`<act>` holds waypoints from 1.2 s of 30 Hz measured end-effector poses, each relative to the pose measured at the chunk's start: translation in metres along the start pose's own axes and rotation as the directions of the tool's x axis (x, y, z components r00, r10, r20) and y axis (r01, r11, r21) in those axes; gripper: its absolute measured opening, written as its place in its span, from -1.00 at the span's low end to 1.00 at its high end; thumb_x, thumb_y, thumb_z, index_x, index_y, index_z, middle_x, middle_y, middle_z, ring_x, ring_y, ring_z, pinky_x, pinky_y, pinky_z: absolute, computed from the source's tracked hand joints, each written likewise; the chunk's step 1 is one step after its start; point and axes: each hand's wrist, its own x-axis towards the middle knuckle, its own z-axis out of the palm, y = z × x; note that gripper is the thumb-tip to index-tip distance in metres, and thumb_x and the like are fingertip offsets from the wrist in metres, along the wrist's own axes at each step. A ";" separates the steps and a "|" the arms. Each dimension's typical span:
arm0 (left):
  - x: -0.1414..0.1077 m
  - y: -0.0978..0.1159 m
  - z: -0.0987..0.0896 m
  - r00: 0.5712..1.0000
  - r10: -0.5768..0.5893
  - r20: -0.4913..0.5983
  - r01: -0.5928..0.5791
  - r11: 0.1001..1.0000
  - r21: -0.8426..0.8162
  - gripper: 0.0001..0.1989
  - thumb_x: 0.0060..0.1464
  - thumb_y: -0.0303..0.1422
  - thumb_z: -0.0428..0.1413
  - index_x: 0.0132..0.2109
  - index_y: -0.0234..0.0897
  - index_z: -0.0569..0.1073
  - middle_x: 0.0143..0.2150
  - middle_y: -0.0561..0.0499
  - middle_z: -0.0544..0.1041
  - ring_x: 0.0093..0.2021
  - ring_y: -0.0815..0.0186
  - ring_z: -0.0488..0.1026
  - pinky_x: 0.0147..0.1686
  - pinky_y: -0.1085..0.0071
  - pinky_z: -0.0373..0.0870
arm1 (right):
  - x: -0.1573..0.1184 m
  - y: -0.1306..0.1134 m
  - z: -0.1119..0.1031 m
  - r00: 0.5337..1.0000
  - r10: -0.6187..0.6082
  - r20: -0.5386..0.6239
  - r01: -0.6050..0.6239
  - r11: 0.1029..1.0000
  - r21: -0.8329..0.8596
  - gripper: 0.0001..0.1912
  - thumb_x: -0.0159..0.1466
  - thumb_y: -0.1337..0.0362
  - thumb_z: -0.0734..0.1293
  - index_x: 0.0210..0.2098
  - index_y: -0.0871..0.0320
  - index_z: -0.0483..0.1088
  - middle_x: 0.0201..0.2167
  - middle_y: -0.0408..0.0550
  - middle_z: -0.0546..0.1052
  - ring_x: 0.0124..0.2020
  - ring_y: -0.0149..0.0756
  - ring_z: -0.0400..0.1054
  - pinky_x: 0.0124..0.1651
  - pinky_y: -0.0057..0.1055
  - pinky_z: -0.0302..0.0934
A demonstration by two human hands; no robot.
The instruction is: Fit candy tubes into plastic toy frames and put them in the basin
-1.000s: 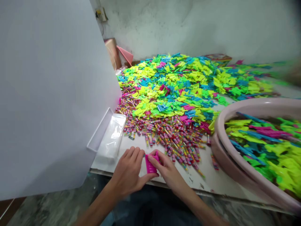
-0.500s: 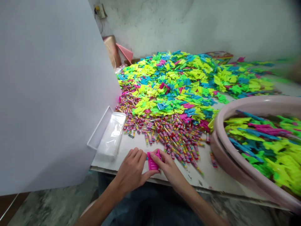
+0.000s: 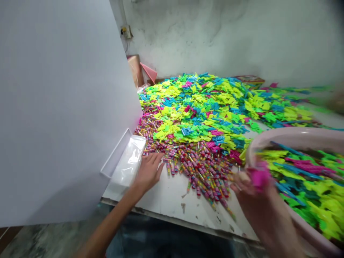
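Observation:
My left hand (image 3: 149, 169) reaches over the table beside a stack of clear plastic bags (image 3: 128, 159). Its fingers are stretched out and apart, holding nothing, their tips close to the near edge of a heap of small candy-filled tubes (image 3: 200, 163). Smeared by motion, my right hand (image 3: 264, 204) is at the left rim of a pink basin (image 3: 303, 132). A magenta plastic toy piece (image 3: 259, 175) is gripped in its fingers. Yellow, green, blue and magenta plastic pieces (image 3: 322, 186) fill the basin.
Behind the tubes rises a large pile of bright plastic pieces (image 3: 199, 107), spreading right along the wall. A tall white panel (image 3: 67, 107) blocks the left side, with a white tray (image 3: 115, 154) at its foot. Another person's blurred hand (image 3: 335, 102) shows at the far right.
My hands have parted. The right has carried the magenta piece rightward to the basin; the left has let go of it and moved forward toward the tubes. The view has tilted slightly up.

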 end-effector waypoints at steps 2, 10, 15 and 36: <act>0.008 -0.015 0.017 0.999 -0.010 0.040 0.007 0.997 0.074 -0.62 0.26 -0.48 -0.05 0.21 -0.26 0.29 0.17 -0.16 0.40 0.21 0.11 0.27 0.12 0.13 0.20 | 0.003 -0.003 -0.007 0.998 -0.063 0.015 0.063 0.998 0.019 -0.48 0.14 -0.27 0.29 -0.08 -0.14 0.49 -0.24 -0.02 0.55 -0.23 -0.09 0.43 -0.21 -0.18 0.37; 0.015 -0.025 0.038 0.998 0.001 -0.063 -0.002 1.000 -0.011 -0.80 0.23 -0.48 0.02 -0.03 -0.24 0.45 0.04 -0.12 0.50 0.11 0.14 0.38 0.10 0.15 0.28 | 0.069 0.045 0.048 0.896 -0.226 0.382 0.424 0.694 -0.582 -0.68 0.32 0.06 0.24 -0.09 0.10 0.46 -0.10 0.08 0.53 -0.10 -0.05 0.40 -0.01 -0.12 0.30; 0.004 -0.016 0.024 0.961 -0.144 -0.237 0.112 0.983 -0.147 -0.79 0.33 -0.32 -0.07 -0.01 -0.27 0.38 -0.12 -0.09 0.56 -0.08 0.23 0.50 -0.04 0.25 0.40 | 0.140 0.053 0.102 0.811 -0.350 0.469 0.585 0.523 -0.620 -0.73 0.19 0.32 0.33 -0.10 0.06 0.49 0.04 0.09 0.46 0.15 0.08 0.16 0.24 0.02 -0.02; -0.004 0.045 -0.054 0.935 -0.351 0.051 0.262 0.585 -0.767 -0.68 0.30 -0.15 -0.04 0.01 -0.24 0.43 -0.26 -0.01 0.49 -0.30 0.32 0.40 -0.27 0.43 0.34 | 0.018 0.016 0.108 0.872 0.214 0.440 -0.113 0.963 -0.244 -0.61 0.06 0.07 0.51 -0.23 0.19 0.46 -0.44 -0.11 0.51 -0.47 -0.36 0.38 -0.46 -0.49 0.26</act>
